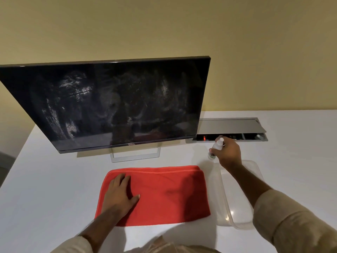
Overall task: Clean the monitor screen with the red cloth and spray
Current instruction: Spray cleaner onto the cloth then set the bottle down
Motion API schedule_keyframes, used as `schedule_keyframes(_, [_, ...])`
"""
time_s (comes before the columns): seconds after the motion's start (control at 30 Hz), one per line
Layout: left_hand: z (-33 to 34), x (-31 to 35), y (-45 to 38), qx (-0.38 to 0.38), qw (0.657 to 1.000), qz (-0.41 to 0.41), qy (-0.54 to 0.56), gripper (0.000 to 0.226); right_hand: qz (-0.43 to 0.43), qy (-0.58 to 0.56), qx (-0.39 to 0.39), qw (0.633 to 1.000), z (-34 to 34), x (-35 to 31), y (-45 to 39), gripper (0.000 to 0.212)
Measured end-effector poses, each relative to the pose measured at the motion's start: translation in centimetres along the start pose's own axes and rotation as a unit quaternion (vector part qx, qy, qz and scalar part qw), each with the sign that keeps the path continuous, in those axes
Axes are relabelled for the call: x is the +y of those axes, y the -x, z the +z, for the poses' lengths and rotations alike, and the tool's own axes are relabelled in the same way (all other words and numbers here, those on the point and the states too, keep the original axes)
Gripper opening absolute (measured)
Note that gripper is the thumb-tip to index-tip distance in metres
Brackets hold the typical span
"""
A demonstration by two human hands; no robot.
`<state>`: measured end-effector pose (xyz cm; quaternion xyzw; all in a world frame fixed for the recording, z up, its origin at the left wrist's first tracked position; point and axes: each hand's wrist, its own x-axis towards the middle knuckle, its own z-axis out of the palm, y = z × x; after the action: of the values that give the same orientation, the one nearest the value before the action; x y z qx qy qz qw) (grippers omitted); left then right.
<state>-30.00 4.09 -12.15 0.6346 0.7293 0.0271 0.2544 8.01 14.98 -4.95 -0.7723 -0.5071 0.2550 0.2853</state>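
A black monitor (113, 105) stands on the white table, its dark screen streaked with whitish smears and specks. In front of it a folded red cloth (164, 194) lies flat on the table. My left hand (121, 193) rests palm down on the cloth's left part, fingers spread. My right hand (228, 154) is to the right of the monitor's lower corner and holds a small white spray bottle (218, 144), its nozzle end sticking up above my fingers.
A clear plastic tray (242, 214) sits right of the cloth, under my right forearm. Behind it a grey cable-box lid (229, 125) is propped open in the white table (51, 189). A yellow wall rises behind.
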Motion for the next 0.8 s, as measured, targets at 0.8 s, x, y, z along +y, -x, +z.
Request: schedule_keyframes(0.8, [-0.7, 0.5, 0.0, 0.007, 1.0, 0.012, -0.008, 0.097, -0.068, 0.099, 0.161, 0.98, -2.1, -2.4, 4.0, 0.057])
